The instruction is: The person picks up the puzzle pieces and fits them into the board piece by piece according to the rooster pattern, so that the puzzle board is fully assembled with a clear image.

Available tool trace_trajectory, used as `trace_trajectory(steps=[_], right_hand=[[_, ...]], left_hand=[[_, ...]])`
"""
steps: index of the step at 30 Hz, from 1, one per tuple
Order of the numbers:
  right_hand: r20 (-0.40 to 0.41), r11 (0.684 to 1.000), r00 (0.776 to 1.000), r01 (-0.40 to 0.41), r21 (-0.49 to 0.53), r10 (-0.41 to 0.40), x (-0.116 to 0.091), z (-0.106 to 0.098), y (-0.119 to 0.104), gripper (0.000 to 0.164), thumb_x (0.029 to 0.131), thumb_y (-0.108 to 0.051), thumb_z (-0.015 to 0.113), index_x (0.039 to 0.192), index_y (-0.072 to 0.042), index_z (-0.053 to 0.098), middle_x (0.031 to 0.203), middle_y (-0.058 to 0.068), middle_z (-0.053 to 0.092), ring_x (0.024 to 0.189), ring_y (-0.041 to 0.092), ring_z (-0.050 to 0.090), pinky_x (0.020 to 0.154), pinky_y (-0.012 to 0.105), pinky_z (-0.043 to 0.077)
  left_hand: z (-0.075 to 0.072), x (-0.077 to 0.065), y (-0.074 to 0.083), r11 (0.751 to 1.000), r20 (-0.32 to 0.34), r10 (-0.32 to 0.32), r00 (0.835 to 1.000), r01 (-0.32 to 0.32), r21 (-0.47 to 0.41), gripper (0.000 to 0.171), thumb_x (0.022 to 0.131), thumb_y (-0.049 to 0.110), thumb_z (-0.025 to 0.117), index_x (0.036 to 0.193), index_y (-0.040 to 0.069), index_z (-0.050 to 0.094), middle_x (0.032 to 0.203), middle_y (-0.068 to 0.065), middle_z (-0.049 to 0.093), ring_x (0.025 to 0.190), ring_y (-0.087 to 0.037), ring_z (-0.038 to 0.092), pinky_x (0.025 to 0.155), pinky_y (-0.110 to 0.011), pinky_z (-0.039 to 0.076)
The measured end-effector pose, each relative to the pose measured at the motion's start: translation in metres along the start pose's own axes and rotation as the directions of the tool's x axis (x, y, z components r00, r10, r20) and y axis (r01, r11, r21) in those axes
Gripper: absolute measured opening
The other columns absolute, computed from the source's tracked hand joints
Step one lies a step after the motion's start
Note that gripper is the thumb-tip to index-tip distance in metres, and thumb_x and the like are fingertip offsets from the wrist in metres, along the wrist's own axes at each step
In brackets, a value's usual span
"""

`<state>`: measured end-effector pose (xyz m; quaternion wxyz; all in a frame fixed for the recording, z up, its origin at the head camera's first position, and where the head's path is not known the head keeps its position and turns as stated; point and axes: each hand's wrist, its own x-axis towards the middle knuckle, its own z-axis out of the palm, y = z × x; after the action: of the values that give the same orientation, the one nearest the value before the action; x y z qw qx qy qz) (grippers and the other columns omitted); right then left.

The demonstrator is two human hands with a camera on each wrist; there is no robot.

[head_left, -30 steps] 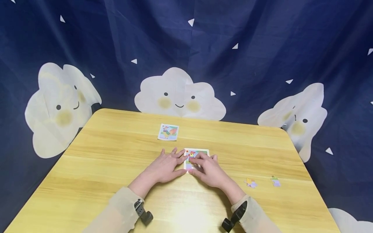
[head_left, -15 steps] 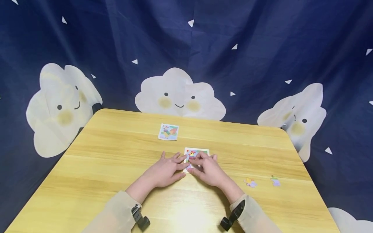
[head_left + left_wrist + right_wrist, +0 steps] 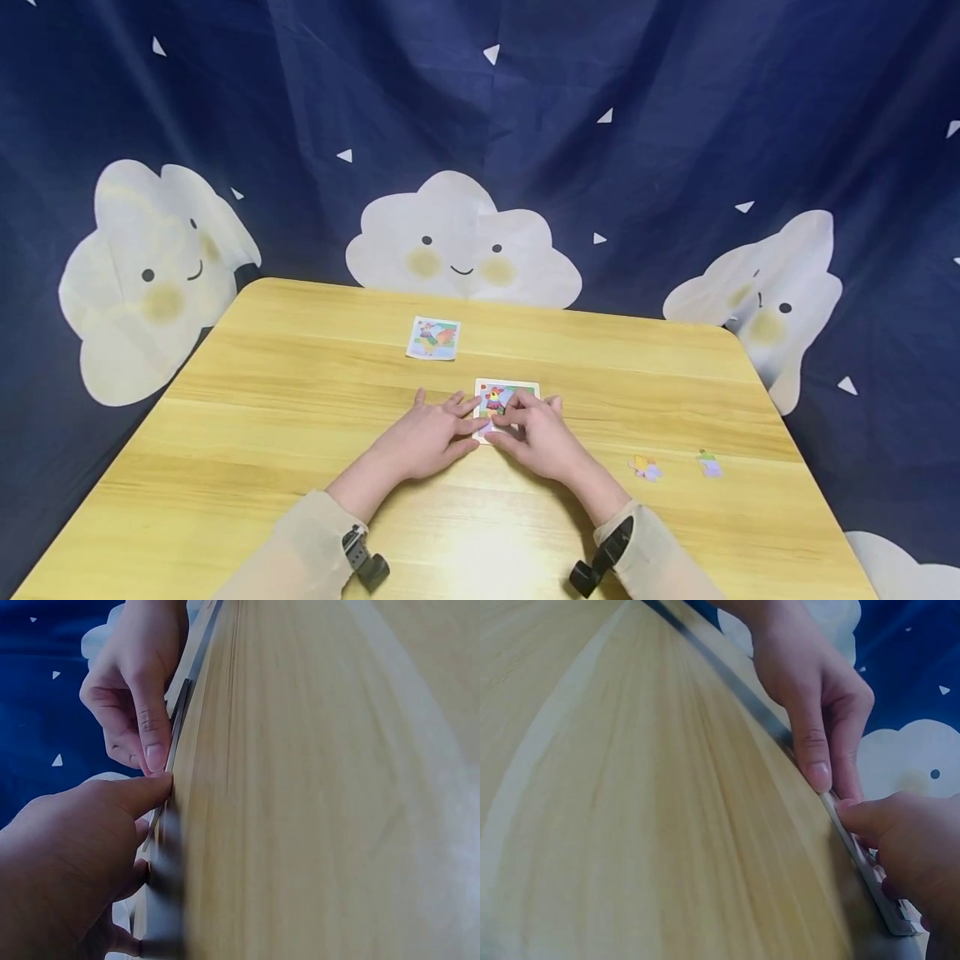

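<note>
A small white-rimmed jigsaw puzzle (image 3: pixel 492 398) with a colourful rooster picture lies in the middle of the table. From its left side, my left hand (image 3: pixel 431 437) reaches over the rim with outstretched fingers resting on it. My right hand (image 3: pixel 543 437) covers the puzzle's right part, its fingers bent down onto the picture and its thumb by the near edge. Whether a piece is pinched under those fingers is hidden. In the left wrist view, the board (image 3: pixel 178 727) appears edge-on between both hands; the right wrist view likewise shows the board's rim (image 3: pixel 866 874) beside the thumbs.
Beyond the puzzle lies a square rooster picture card (image 3: pixel 433 339). Loose puzzle pieces (image 3: pixel 647 467) are grouped right of my right hand, with another green and lilac piece (image 3: pixel 709 464) farther right. A dark blue cloud-patterned curtain (image 3: pixel 300 125) hangs behind the wooden table (image 3: pixel 300 358).
My left hand has shifted slightly nearer, its fingers settling on the board's left side. My right fingertips have slid a little nearer and right, uncovering more of the rooster. The loose pieces stay put.
</note>
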<state>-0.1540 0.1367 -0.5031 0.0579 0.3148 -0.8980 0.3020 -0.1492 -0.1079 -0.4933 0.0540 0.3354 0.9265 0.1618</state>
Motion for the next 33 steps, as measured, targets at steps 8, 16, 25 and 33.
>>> trace_trajectory(steps=[8,16,25,33], right_hand=[[-0.024,1.000,1.000,0.013,-0.016,-0.014,0.000,0.002,0.001,0.019,0.093,-0.033,0.085,0.100,-0.015,0.087,0.092,-0.008,0.056,0.072,0.006,0.051,0.081,0.040,0.024],[0.029,1.000,1.000,0.009,-0.010,-0.008,-0.002,-0.005,-0.001,0.025,0.095,-0.033,0.082,0.111,-0.013,0.085,0.097,-0.006,0.059,0.075,0.006,0.049,0.082,0.041,0.024],[0.034,0.998,0.999,0.010,0.060,-0.012,-0.017,-0.031,0.006,0.026,0.097,-0.026,0.081,0.118,-0.010,0.082,0.106,-0.001,0.065,0.075,0.014,0.055,0.081,0.042,0.024],[0.015,0.999,1.000,-0.017,0.045,0.016,-0.043,-0.057,0.019,0.026,0.095,-0.023,0.083,0.118,-0.010,0.081,0.107,0.000,0.068,0.078,0.013,0.057,0.081,0.041,0.022]], left_hand=[[-0.002,0.001,0.001,1.000,0.010,0.002,1.000,-0.002,0.001,0.046,0.109,0.045,0.057,0.150,0.027,0.063,0.164,-0.004,0.044,0.152,-0.036,0.038,0.107,-0.087,0.020],[-0.005,0.001,0.003,1.000,0.012,-0.007,1.000,0.007,-0.005,0.045,0.108,0.045,0.059,0.149,0.027,0.064,0.164,-0.003,0.045,0.151,-0.035,0.039,0.107,-0.087,0.020],[-0.004,0.002,0.004,0.999,0.022,-0.021,1.000,0.022,-0.025,0.044,0.108,0.043,0.060,0.148,0.026,0.066,0.164,-0.002,0.044,0.152,-0.035,0.038,0.109,-0.086,0.018],[-0.003,0.001,0.003,0.999,0.019,-0.024,1.000,0.025,-0.029,0.044,0.108,0.044,0.060,0.148,0.027,0.065,0.165,-0.001,0.043,0.153,-0.033,0.036,0.110,-0.085,0.017]])
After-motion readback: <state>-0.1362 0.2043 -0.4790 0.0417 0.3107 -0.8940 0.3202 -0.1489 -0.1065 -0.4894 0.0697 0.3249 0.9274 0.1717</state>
